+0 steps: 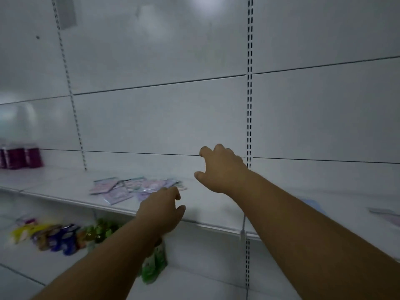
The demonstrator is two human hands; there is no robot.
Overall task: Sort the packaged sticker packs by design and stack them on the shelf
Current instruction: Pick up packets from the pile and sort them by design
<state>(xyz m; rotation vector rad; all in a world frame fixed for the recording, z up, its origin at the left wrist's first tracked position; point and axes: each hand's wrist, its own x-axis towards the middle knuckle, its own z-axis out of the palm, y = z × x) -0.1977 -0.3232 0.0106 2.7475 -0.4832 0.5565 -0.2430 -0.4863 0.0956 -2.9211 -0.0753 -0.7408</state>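
Fingers of my left hand (161, 210) hang loosely curled with nothing between them, the fingertips near the closest corner of the sticker packs (132, 188); whether they touch a pack I cannot tell, since the hand covers that edge. My right hand (220, 169) is raised above the shelf (207, 215), to the right of the pile, its fingers bent and slack, also holding nothing. I judge both hands are reaching in, the left to take a pack and the right kept free over the bare stretch of shelf where a sorted stack could go.

Packs lie in a loose, overlapping scatter on the shelf surface, flat, pastel pink, lilac and pale green, with corners pointing every way. That jumble suggests the sorting is hardly begun: no neat stack shows among them. Motion blur hides the printed designs, so I cannot yet tell which ones match.

Further right on the same shelf a flat bluish thing (313, 205) peeks from behind my right forearm, and another flat packet (385, 214) lies at the picture's edge; either may be a pack set apart, though I cannot be sure. Dark red containers (21, 158) stand at the far left. On the lower shelf (194, 276) lie colourful pouches (49, 234) and green bottles (104, 230).
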